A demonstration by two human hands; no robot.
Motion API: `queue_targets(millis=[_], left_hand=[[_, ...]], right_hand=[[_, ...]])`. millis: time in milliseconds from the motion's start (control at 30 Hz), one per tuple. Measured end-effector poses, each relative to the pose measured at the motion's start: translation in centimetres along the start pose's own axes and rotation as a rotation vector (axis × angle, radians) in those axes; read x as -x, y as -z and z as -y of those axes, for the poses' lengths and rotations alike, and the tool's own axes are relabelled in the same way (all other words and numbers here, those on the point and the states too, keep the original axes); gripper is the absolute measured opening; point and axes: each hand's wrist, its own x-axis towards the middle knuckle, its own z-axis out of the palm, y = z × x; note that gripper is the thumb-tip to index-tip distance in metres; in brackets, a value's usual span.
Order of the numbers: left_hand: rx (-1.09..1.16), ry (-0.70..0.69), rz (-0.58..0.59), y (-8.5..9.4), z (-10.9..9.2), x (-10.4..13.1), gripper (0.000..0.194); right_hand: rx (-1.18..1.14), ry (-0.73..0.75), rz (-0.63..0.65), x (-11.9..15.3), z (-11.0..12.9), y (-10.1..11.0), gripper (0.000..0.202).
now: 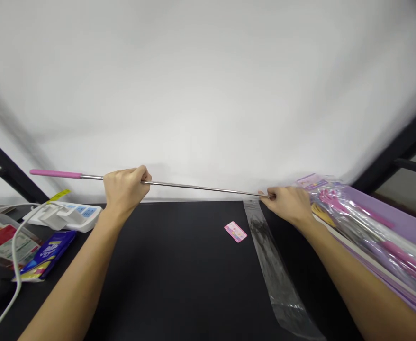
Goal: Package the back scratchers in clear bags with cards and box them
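Note:
A long, thin telescopic metal rod (197, 187) with a pink handle (56, 174) stretches nearly level above the back of the black table. My left hand (127, 187) is closed around its thicker section, a little to the right of the handle. At the thin far end, my right hand (289, 202) pinches the rod, and the fingers hide its tip. Below the right hand, a clear plastic sleeve (275, 274) lies flat on the table. A small pink printed card (235, 231) rests to the left of that sleeve.
On the right, a purple bin (393, 203) stands by several plastic-wrapped pink rods (375, 232). A white power strip (67, 215) with a cable (16, 251), a blue packet (49, 253) and a clear package (7, 241) lie left. Black frame bars flank the white backdrop.

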Motion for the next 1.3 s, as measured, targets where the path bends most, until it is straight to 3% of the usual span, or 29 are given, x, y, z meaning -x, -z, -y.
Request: queue_targets(millis=[133,300,400,500,600,667,733,833,933,1100,1200,1300], left_hand=[[0.023,-0.012,0.042,0.5,-1.4,0.3,0.016],[0.188,-0.411,0.146,1.6,-8.5,2.3,0.016],[0.234,-0.525,0.120,2.1,-11.1,3.1,0.020],[0.210,-0.544,0.150,2.1,-9.7,2.7,0.017],[0.098,-0.313,0.273,1.7,-6.8,1.7,0.012],[0.061,-0.213,0.336,1.3,-6.1,1.5,0.017],[0.084,-0.244,0.379,1.0,-7.1,1.9,0.020],[0.173,-0.368,0.423,1.0,-10.3,3.4,0.021],[0.205,-0.385,0.456,1.4,-13.0,4.6,0.023],[0.202,-0.376,0.493,1.9,-14.1,4.9,0.026],[0.196,-0.398,0.477,1.6,-12.1,3.9,0.025],[0.073,-0.266,0.447,0.9,-7.6,2.0,0.021]], right_hand=[[0.010,-0.001,0.017,0.2,1.8,0.7,0.046],[-0.018,0.251,0.008,1.9,8.6,2.5,0.033],[-0.017,0.255,-0.032,2.2,10.1,3.0,0.033],[0.020,0.230,-0.046,1.3,7.8,2.8,0.035],[0.066,0.143,-0.030,0.4,4.7,2.5,0.039],[0.088,0.097,-0.031,0.3,4.1,2.7,0.041],[0.086,0.124,-0.044,0.7,5.0,3.3,0.039],[0.029,0.302,-0.034,1.7,8.1,4.3,0.032],[-0.023,0.369,-0.012,2.8,10.5,4.7,0.028],[-0.081,0.374,-0.014,3.8,11.6,3.7,0.029],[-0.083,0.370,-0.027,3.0,10.3,3.1,0.040],[-0.043,0.221,-0.011,1.4,7.4,2.7,0.061]])
